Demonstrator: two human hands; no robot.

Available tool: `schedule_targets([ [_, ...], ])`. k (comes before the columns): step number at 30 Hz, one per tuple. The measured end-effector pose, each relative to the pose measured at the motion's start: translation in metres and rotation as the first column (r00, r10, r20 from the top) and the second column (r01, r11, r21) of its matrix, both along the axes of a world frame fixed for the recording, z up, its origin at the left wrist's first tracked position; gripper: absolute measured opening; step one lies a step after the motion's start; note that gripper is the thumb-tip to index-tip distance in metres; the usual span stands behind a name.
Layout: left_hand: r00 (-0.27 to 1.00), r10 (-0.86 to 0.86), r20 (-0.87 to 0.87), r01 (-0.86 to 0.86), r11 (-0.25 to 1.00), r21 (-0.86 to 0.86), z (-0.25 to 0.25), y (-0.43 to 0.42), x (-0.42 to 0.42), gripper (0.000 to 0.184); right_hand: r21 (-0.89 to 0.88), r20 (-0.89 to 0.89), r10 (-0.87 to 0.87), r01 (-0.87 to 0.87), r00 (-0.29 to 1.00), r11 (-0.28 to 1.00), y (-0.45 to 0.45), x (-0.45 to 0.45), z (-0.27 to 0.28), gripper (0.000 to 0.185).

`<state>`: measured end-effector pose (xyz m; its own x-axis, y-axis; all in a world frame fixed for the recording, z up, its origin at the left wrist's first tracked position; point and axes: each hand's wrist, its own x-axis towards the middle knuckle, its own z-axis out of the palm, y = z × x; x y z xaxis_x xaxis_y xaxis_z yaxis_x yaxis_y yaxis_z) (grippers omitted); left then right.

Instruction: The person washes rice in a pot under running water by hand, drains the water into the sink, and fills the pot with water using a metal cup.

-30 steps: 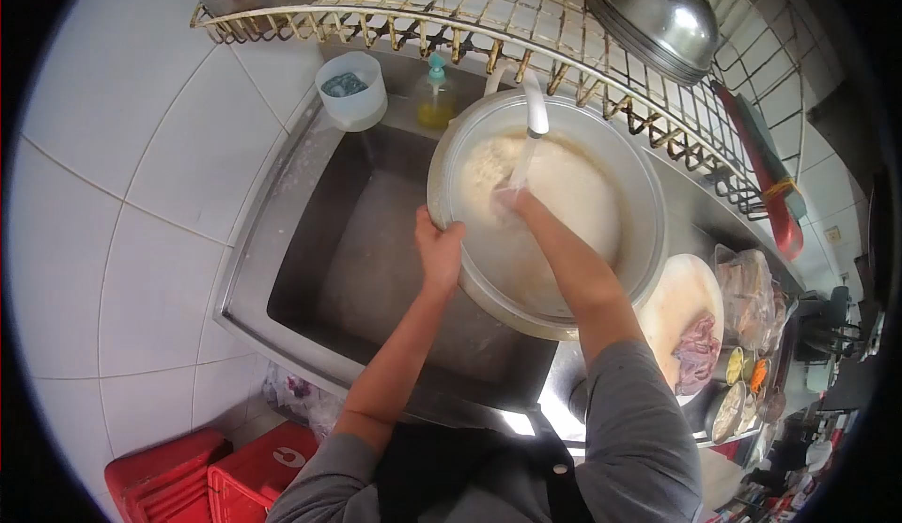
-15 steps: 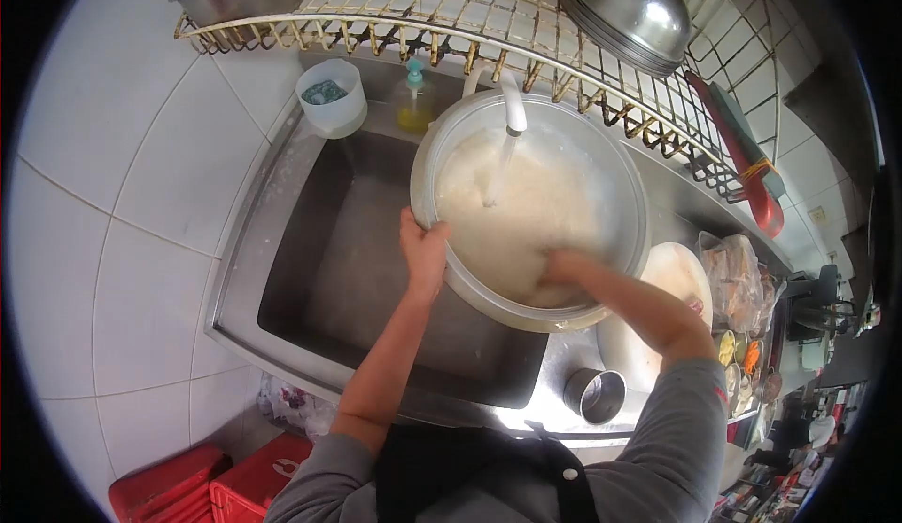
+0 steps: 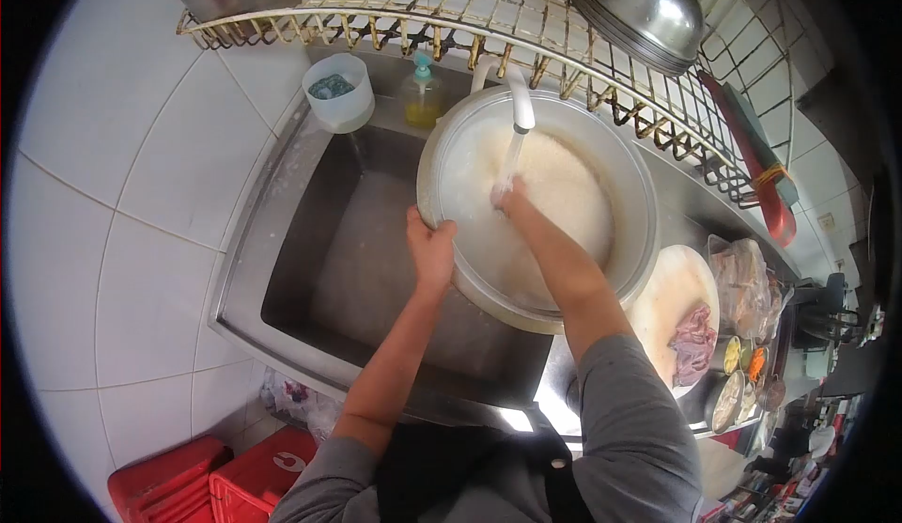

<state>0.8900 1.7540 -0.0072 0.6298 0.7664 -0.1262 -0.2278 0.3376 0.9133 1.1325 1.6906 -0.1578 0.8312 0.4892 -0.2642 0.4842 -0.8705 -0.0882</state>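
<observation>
A large round metal pot (image 3: 634,185) sits over the right part of the sink, holding cloudy water and a pale, grainy mass that looks like rice (image 3: 573,180). Water runs into it from a white faucet (image 3: 522,109). My left hand (image 3: 432,249) grips the pot's left rim, thumb on top. My right hand (image 3: 508,194) is inside the pot, just under the stream; its fingers are partly hidden by water and blur, so their pose is unclear.
Behind the sink (image 3: 246,232) stand a white tub (image 3: 353,108) and a soap bottle (image 3: 423,100). A wire rack (image 3: 451,15) with metal bowls (image 3: 648,15) hangs above. Reddish meat (image 3: 693,344) lies on a round board (image 3: 658,307) at right. Red crates (image 3: 169,471) are lower left.
My right hand has swept from under the faucet to the pot's near right side and back under the stream. My left hand has stayed on the rim. The view has shifted slightly.
</observation>
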Motion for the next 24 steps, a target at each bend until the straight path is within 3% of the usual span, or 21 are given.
schedule_targets([
  [4, 1.0, 0.003, -0.016, -0.003, 1.0, 0.025, -0.004, 0.002, 0.002, 0.041, 0.06, -0.127, 0.297, -0.292, 0.946, 0.955, 0.0, -0.063, 0.02, 0.037],
  [8, 0.999, 0.016, -0.043, -0.015, 1.0, 0.016, 0.006, -0.001, -0.001, 0.04, -0.092, -0.348, 0.579, -0.642, 0.737, 0.761, -0.06, -0.119, 0.084, 0.045],
  [11, 1.0, 0.014, -0.028, -0.014, 1.0, 0.004, 0.003, 0.0, 0.0, 0.04, -0.099, -0.475, 0.477, -0.583, 0.74, 0.806, -0.112, -0.146, 0.163, 0.053],
  [13, 0.999, 0.007, -0.041, -0.006, 1.0, 0.016, 0.001, 0.0, 0.0, 0.041, -0.201, -0.49, 0.421, -0.568, 0.764, 0.798, -0.147, -0.133, 0.169, 0.059],
  [14, 1.0, -0.011, -0.025, 0.011, 1.0, 0.01, 0.002, 0.001, -0.001, 0.041, -0.299, -0.488, 0.373, -0.553, 0.789, 0.778, -0.162, -0.118, 0.159, 0.065],
  [16, 1.0, -0.029, -0.01, 0.029, 1.0, 0.006, 0.005, 0.001, -0.001, 0.041, -0.295, -0.407, 0.311, -0.446, 0.859, 0.845, -0.207, -0.06, 0.084, 0.066],
  [18, 0.999, -0.034, -0.018, 0.034, 0.999, 0.001, 0.007, 0.001, -0.002, 0.041, -0.455, -0.363, 0.163, -0.327, 0.917, 0.828, -0.19, -0.028, 0.094, 0.072],
  [20, 0.999, -0.034, -0.035, 0.035, 0.999, 0.033, 0.008, 0.001, -0.004, 0.041, -0.322, -0.219, 0.428, -0.479, 0.877, 0.817, -0.181, 0.022, 0.069, 0.059],
  [22, 0.998, -0.034, -0.052, 0.038, 0.997, 0.068, 0.006, 0.002, -0.004, 0.041, -0.275, -0.149, 0.22, -0.254, 0.964, 0.927, -0.149, 0.046, 0.055, 0.044],
  [24, 0.991, -0.019, -0.129, 0.032, 0.994, 0.106, 0.002, 0.003, -0.002, 0.042, -0.133, -0.034, 0.135, -0.138, 0.99, 0.981, -0.121, 0.072, 0.01, 0.037],
])
